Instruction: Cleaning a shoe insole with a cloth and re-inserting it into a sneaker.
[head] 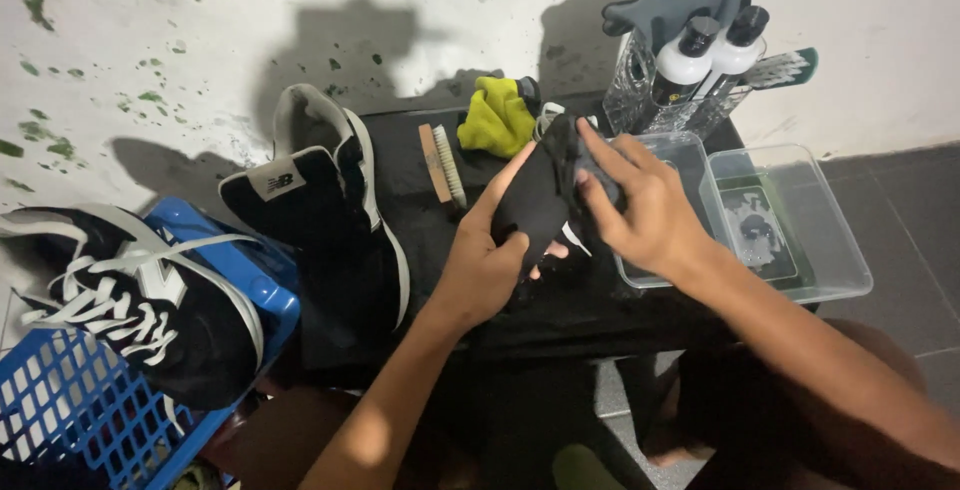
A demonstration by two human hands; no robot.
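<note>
My left hand point(482, 262) grips a black shoe point(537, 205) from below and holds it upright over the black table point(600, 300). My right hand point(640, 208) presses a dark cloth against the upper side of that shoe, fingers curled on it. A wooden brush point(442, 164) with pale bristles lies on the table just left of the shoe. A yellow cloth point(494, 116) sits behind it.
A black sneaker with a white sole point(330, 210) rests on the table's left part. Another laced sneaker point(140, 300) lies on a blue plastic basket point(70, 400). Two clear tubs point(790, 230) stand at right, with two dark-capped bottles point(705, 55) in a clear bag behind.
</note>
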